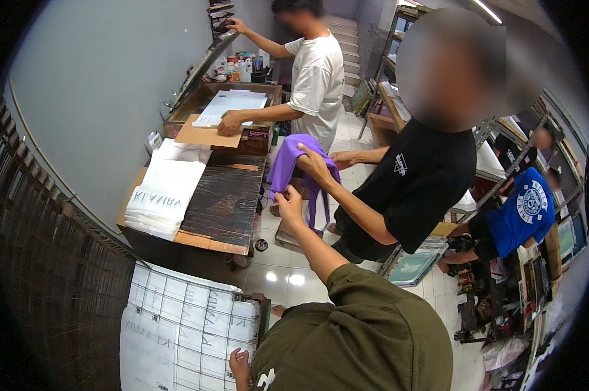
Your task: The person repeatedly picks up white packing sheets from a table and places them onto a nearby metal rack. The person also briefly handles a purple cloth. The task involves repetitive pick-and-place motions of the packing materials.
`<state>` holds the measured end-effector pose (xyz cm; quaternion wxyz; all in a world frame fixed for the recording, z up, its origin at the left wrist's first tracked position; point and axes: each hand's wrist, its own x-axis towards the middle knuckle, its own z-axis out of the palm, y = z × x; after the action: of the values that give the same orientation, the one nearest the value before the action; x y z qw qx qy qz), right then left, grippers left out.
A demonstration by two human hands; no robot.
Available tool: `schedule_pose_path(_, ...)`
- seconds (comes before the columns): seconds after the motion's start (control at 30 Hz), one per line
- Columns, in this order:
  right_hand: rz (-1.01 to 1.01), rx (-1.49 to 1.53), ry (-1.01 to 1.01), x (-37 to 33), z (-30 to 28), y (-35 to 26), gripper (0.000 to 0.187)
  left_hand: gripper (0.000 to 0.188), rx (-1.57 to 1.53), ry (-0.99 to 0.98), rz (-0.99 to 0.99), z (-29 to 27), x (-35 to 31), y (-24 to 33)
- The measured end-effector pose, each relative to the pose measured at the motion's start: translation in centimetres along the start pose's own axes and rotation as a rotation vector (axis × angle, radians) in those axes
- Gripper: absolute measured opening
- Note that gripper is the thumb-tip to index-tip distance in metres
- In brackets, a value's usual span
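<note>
A piece of purple cloth point(293, 159) hangs in folds between me and a co-worker in a black shirt. My right hand point(289, 201) reaches out and pinches the cloth's lower left edge between thumb and fingers. One hand of the co-worker point(313, 161) grips the cloth near its top, while that person's other hand is partly behind it. Low by my side, my left hand point(240, 365) has loosely bent fingers with nothing seen in them. It is beside a wire drying rack point(200, 319) where white printed sheets lie.
A dark wooden table point(226, 202) bears a stack of white printed bags point(161, 195). Beyond it, a person in white point(317, 78) lifts a hinged frame point(203, 62) over a printing station. Framed screens point(415, 264) lean at right, near a crouching person in blue point(522, 208).
</note>
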<state>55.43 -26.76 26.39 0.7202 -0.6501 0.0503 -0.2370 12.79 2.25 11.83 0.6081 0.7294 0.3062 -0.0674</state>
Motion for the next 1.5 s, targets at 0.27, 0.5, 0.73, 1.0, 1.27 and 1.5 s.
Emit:
schedule_pose_path(0.27, 0.359, -0.101, -0.264, -5.8, -7.4, 5.5, 0.019, 0.034, 0.079, -0.054, 0.108, -0.6, 1.2, -2.3)
schedule_pose_path(0.5, 1.039, -0.247, -0.282, -12.9, -12.2, 7.1, 0.017, 0.039, -0.017, -0.072, 0.027, -0.5, 1.5, -3.5)
schedule_pose_path(0.73, 1.086, -0.099, -0.345, -9.0, -7.5, 11.8, 0.034, 0.042, -0.010, 0.018, -0.001, 0.5, 0.8, -3.8)
schedule_pose_path(1.0, 1.090, 0.379, -0.184, -3.5, 0.9, 15.4, 0.086, 0.047, -0.091, 0.244, -0.148, 1.3, -1.5, -1.3)
schedule_pose_path(1.27, 1.206, 0.624, 0.312, -7.9, 6.9, 18.4, 0.101, 0.048, -0.070, 0.337, -0.194, 5.0, -4.0, 0.3)
schedule_pose_path(1.5, 1.015, 0.184, 0.055, -9.7, 8.2, 23.5, 0.041, 0.048, -0.052, 0.390, -0.211, 7.6, -5.5, -0.9)
